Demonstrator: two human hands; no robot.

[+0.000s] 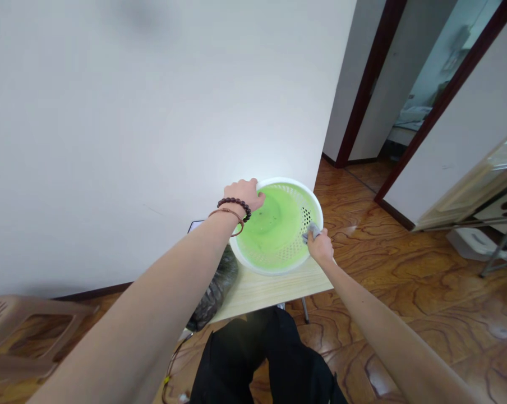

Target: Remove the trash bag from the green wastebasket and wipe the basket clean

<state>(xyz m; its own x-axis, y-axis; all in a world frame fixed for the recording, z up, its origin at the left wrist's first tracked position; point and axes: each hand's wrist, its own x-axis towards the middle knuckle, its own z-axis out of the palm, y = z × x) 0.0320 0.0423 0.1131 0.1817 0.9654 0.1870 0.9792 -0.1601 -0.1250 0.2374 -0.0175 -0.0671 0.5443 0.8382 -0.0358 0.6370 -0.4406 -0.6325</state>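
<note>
Two bare forearms reach from the foreground to a white-rimmed green colander, held over a pale table by a white wall; whether it rests there is unclear. The left hand, fingers closed, grips the rim's upper left, while the right hand clutches a gray cloth at its right side, near a perforated patch.

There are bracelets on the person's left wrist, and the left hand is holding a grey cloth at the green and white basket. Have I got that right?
Not quite: the head view shows the grey cloth in the right hand, at the green and white basket. The bracelets are on the left wrist.
</note>
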